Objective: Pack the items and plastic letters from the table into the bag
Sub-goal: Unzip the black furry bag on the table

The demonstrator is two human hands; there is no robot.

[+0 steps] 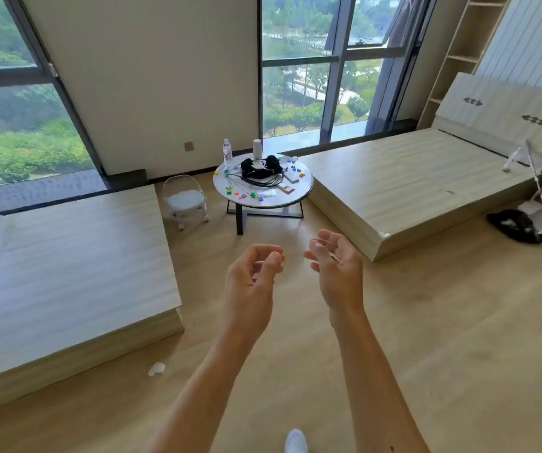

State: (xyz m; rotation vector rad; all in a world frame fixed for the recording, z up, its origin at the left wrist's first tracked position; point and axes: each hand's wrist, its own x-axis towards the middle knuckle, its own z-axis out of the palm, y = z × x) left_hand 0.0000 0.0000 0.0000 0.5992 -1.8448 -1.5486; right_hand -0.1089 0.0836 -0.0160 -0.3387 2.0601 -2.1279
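Foreground: white shoe tip [296, 441] at the bottom edge, above pale wood floor [426, 322]. Left hand [250, 278] and right hand [337, 269] raised side by side, palms inward, fingers loosely curled, both empty. Beyond and well apart from the hands: round white surface [295, 194] on a dark base, carrying a black bag [260, 167], scattered coloured plastic letters [254, 196], a clear bottle [227, 153] with a red-marked label too small to read, a white cylinder [257, 149] and small flat packets [285, 189] with illegible print. Just left of the surface, a white stool [186, 201]. Either side: bare wooden bed platforms, left [67, 273] and right [410, 184]. Far right: broom and dustpan [539, 204]. Background: cream wall [152, 76] between tall windows [315, 67] onto greenery.
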